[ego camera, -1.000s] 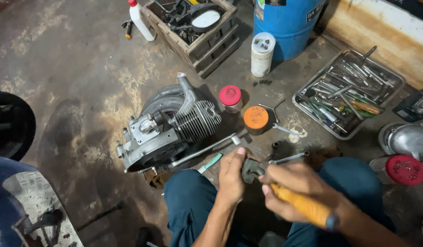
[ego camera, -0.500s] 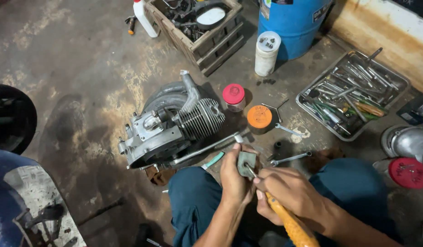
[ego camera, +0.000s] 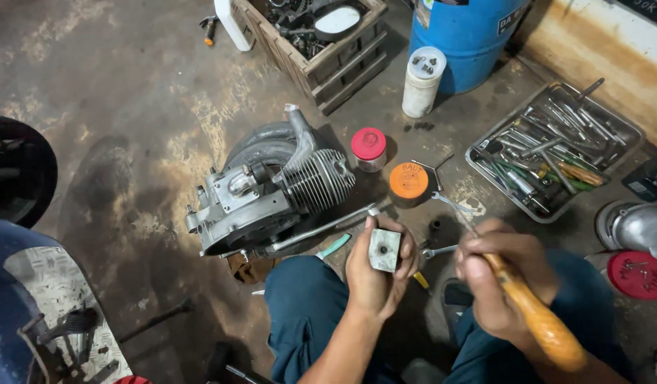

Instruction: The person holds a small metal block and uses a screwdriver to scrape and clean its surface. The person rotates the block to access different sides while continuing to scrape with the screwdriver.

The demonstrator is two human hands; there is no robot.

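My hands have drawn apart since a moment ago: the metal block (ego camera: 384, 249) and the tool were meeting then, and now there is a clear gap between them. I am gripping the block in my left hand (ego camera: 374, 274), fingers curled around its sides and thumb pressing one edge, its flat grey face with a small hole turned up toward me. It is sitting above my left knee, in front of the engine. My right hand (ego camera: 500, 274) is wrapping tight around the wooden handle (ego camera: 538, 320) of a tool, fingers pressed together around it, the handle slanting down over my right thigh. Whether its thin metal tip is touching anything, I cannot tell.

Just past my hands, a small spanner (ego camera: 436, 250) is lying on the concrete floor (ego camera: 129, 107), and a teal-handled tool (ego camera: 334, 246) is lying beside my left knee. The engine (ego camera: 271, 192), with its finned cylinder, is resting on the floor just beyond my left hand. To its right an orange lid (ego camera: 408, 180) and a red-capped jar (ego camera: 369, 148) are standing close together. Further right, a metal tray (ego camera: 612, 121) is holding many tools. Farther off, a white bottle (ego camera: 422, 82) is standing against a blue barrel (ego camera: 470, 43), and a wooden crate (ego camera: 321, 57) of parts is sitting to their left.
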